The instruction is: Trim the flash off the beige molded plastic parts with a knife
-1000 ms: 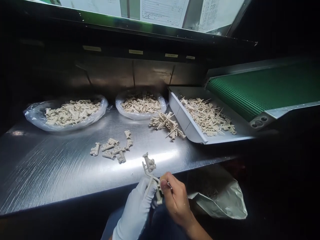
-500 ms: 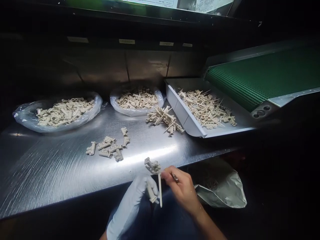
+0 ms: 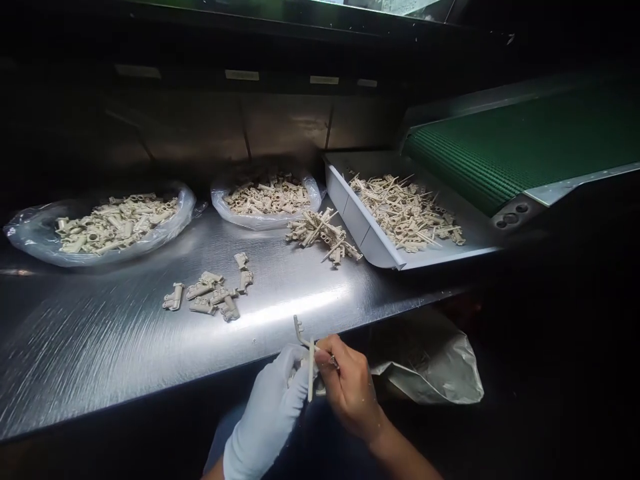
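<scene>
My left hand [image 3: 273,407], in a white glove, is closed around beige molded plastic parts [image 3: 295,373], mostly hidden by its fingers. My bare right hand [image 3: 350,387] pinches a branched plastic sprue [image 3: 311,373] between thumb and fingers, right beside the glove. One sprue arm with small stubs points up and left; a straight stem hangs down. A small metallic piece [image 3: 334,362] shows at the curled right fingers; its kind I cannot make out. Several loose beige parts [image 3: 215,293] lie on the metal table [image 3: 125,347] beyond my hands.
Two clear plastic bags [image 3: 183,213] full of beige parts stand at the back. A heap of sprued parts [image 3: 325,233] lies against a white tray [image 3: 365,233] of more pieces. A green conveyor belt [image 3: 500,147] ends above the tray. Below the edge hangs a silvery bag [image 3: 440,373].
The part at the sprue's upper end no longer shows there; that arm is now bare. My hands have come closer together, and the left has turned over its parts. The view has shifted slightly.
</scene>
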Demonstrator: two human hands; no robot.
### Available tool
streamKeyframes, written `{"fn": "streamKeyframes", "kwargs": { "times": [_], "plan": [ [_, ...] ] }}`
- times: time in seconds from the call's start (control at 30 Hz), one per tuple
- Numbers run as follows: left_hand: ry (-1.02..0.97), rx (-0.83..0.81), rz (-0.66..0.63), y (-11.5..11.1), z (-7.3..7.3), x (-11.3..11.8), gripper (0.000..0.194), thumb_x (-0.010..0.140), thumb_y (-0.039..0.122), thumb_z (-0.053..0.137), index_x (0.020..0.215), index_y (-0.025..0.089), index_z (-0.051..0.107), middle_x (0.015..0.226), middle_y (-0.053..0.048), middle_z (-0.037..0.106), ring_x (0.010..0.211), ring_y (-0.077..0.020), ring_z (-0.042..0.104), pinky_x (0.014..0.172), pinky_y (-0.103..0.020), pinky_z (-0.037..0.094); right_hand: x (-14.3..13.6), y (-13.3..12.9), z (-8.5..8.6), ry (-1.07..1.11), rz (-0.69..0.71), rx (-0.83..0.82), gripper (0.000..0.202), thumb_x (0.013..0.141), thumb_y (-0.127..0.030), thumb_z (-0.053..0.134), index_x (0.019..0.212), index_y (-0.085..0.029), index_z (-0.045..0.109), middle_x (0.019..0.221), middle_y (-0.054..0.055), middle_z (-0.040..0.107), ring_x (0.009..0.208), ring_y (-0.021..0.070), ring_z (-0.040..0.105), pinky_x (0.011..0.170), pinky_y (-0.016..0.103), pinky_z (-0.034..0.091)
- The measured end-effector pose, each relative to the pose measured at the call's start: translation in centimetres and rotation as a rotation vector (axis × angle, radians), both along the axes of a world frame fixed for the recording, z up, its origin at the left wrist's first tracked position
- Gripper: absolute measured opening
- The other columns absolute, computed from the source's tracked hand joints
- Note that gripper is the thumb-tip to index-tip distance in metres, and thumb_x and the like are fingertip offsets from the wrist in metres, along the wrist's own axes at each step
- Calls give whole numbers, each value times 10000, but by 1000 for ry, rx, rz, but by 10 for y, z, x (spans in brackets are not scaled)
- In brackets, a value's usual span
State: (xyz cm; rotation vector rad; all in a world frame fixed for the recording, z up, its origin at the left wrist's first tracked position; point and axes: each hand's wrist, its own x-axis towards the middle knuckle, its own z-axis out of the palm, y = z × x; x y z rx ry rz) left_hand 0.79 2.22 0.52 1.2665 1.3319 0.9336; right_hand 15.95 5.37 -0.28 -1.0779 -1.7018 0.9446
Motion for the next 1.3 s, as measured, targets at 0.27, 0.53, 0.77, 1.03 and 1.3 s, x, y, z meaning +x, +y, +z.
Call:
{"fn": "streamKeyframes", "kwargs": {
  "times": [0.27,0.53,0.77,1.03,1.3],
  "plan": [
    [-384,-276,11,-4,1,4,468,943,620,627,742,198,624,636,42,549,552,-118,432,525,-220,382,9,-1,-29,66,-279,-24,565,1095,-545,307,663,-224,479,596,-29,456,482,117,423,461,239,375],
    [-501,-277,205,-8,-8,-12,377,931,568,703,878,194,702,525,83,485,469,-72,361,511,-182,392,146,9,-56,-72,-1071,53,576,883,-744,606,1047,-193,572,763,4,544,668,199,523,658,335,432],
    [-585,-337,298,-8,2,6,378,919,594,683,878,224,746,552,18,601,467,-132,564,439,-229,478,117,-2,-50,-213,-756,-15,583,1012,-637,447,1339,-187,620,1119,130,688,1007,272,661,903,419,522],
    [-605,-288,256,-5,19,8,333,791,530,853,805,238,694,681,-10,667,602,-185,672,476,-246,525,7,-17,11,-164,80,280,443,1126,-427,406,1536,-301,516,881,30,655,794,182,611,701,297,526],
    [-543,-284,185,-10,19,1,434,885,611,728,712,224,634,586,14,562,486,-135,559,449,-250,487,-2,-15,13,-238,29,444,457,1099,-417,482,1506,-221,555,750,12,579,676,168,530,589,284,429]
  ]
}}
